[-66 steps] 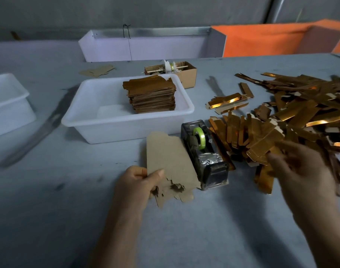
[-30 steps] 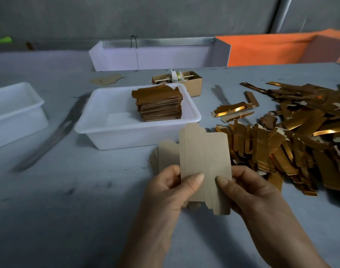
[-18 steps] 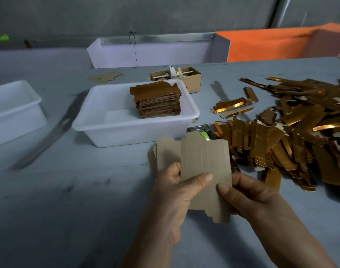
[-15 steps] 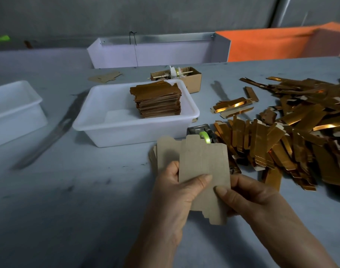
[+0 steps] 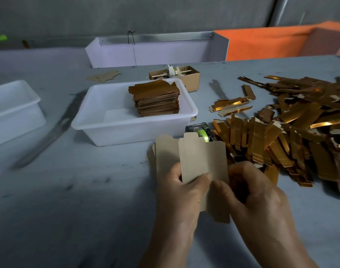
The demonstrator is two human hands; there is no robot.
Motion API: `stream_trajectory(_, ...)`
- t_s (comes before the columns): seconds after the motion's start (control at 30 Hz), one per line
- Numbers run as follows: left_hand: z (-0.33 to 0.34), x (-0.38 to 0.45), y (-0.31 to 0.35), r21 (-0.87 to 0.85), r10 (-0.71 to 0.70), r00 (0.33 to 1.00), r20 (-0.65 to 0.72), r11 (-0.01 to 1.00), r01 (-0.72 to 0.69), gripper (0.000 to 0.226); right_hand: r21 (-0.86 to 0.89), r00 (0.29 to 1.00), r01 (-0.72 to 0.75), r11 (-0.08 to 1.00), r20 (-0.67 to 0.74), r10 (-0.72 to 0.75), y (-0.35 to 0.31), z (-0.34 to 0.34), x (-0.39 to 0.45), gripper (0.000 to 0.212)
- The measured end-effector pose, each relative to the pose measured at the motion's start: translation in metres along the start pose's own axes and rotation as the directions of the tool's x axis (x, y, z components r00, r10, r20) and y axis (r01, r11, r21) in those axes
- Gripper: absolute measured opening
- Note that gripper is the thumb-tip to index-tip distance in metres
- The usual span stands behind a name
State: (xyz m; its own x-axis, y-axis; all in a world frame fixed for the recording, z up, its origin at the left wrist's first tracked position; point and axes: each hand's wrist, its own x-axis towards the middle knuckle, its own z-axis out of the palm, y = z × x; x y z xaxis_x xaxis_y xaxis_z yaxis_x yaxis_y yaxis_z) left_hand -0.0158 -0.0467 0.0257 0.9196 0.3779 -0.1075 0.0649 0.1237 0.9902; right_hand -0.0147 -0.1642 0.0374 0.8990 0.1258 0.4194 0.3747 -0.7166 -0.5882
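Grey, scuffed worktable [image 5: 68,200] served as the surface, with a bare concrete wall behind. Both hands met above its near part. The left hand [image 5: 182,200] pinched a flat, brown, die-cut cardboard blank [image 5: 202,161] under its thumb, plain side towards the camera. The right hand [image 5: 256,194] clamped the blank's lower right edge, thumb in front and fingers curled behind. The blank was thus raised off the table, just in front of a black tape dispenser with a green roll [image 5: 201,131]. The two-handed grip probably served to fold it along its creases.

Behind it, also in the left hand, a thin bundle of similar brown blanks [image 5: 164,151] was offset leftward, presumably as a ready supply. A white rectangular plastic tub [image 5: 134,128] beyond the hands held a squared stack of gold-faced blanks [image 5: 156,99], apparently collected within easy reach. A loose heap of shiny gold-foil card pieces [image 5: 281,132] lay beside the dispenser, on the right hand's side. A second white tub [image 5: 14,105] and a small open brown carton [image 5: 192,78] stood well apart from the hands.
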Motion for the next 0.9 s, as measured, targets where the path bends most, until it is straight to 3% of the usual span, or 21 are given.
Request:
stream_trajectory(0.07,0.000,0.000,0.000,-0.012,0.012,1.000,-0.005,1.000,-0.012,0.019,0.050,1.000,0.006,0.999,0.004,-0.006,-0.003,0.002,-0.003,0.017)
stream_trajectory(0.13,0.001,-0.001,0.000,-0.032,0.019,1.000,-0.010,0.999,-0.019,0.015,0.211,0.996,-0.084,0.974,0.048,0.076,-0.007,0.002,-0.004,0.023)
stream_trajectory(0.27,0.000,-0.005,0.003,-0.001,0.010,0.997,0.076,1.000,-0.010,0.026,0.419,0.987,-0.129,0.899,0.146,0.073,-0.009,-0.001,-0.004,0.025)
stream_trajectory(0.33,-0.001,-0.008,0.006,-0.006,0.017,0.987,0.161,1.000,-0.017,0.017,0.428,0.984,-0.134,0.894,0.161,0.071,-0.008,-0.002,-0.003,0.023)
stream_trajectory(0.43,-0.003,-0.010,0.008,0.036,0.078,0.970,0.228,0.995,-0.088,0.031,0.413,0.977,-0.165,0.896,0.190,0.092,-0.006,-0.003,-0.001,0.019)
stream_trajectory(0.57,-0.008,-0.011,0.011,0.103,0.154,0.949,0.276,0.977,-0.188,0.029,0.408,0.959,-0.220,0.886,0.257,0.120,-0.007,-0.009,0.004,0.021)
stream_trajectory(0.7,-0.011,-0.010,0.012,0.125,0.142,0.962,0.235,0.977,-0.174,0.019,0.384,0.941,-0.292,0.876,0.279,0.191,-0.007,-0.015,0.008,0.028)
stream_trajectory(0.8,-0.012,-0.010,0.012,0.127,0.061,0.968,0.244,0.987,-0.094,0.020,0.353,0.948,-0.309,0.883,0.187,0.257,-0.001,-0.013,0.010,0.043)
stream_trajectory(0.9,-0.013,-0.014,0.014,0.149,0.012,0.946,0.324,0.987,-0.063,0.020,0.545,0.891,-0.450,0.708,0.330,0.312,0.003,-0.013,0.016,0.049)
